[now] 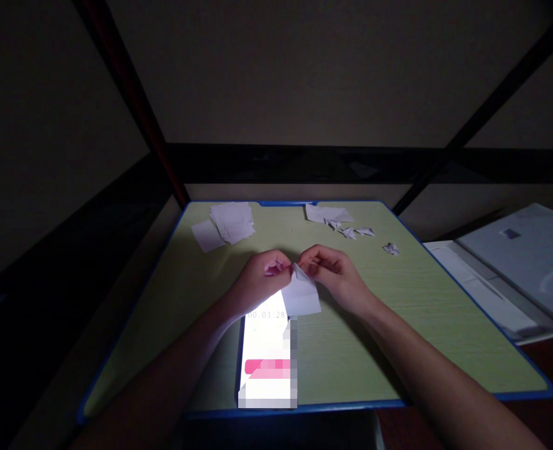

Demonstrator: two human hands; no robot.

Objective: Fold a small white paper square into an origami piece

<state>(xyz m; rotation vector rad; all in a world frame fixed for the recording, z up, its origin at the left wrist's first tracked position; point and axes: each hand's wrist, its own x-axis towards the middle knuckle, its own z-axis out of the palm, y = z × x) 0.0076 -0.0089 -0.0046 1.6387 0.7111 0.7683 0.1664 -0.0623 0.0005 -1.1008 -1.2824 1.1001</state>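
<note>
Between both hands, above the table, is a small white sheet of paper with a folded, pointed top. My left hand pinches the paper's upper left edge, fingers curled in. On the other side, my right hand grips the upper right of the same paper between thumb and fingers. The fingertips of both hands nearly meet at the folded point. Below my left hand lies a lit phone showing a timer, partly covered by the hand and the paper.
The green table has a blue rim. A stack of white paper squares lies at the back left. At the back right are a loose sheet, several small folded papers and a crumpled paper. A flat white box stands right of the table.
</note>
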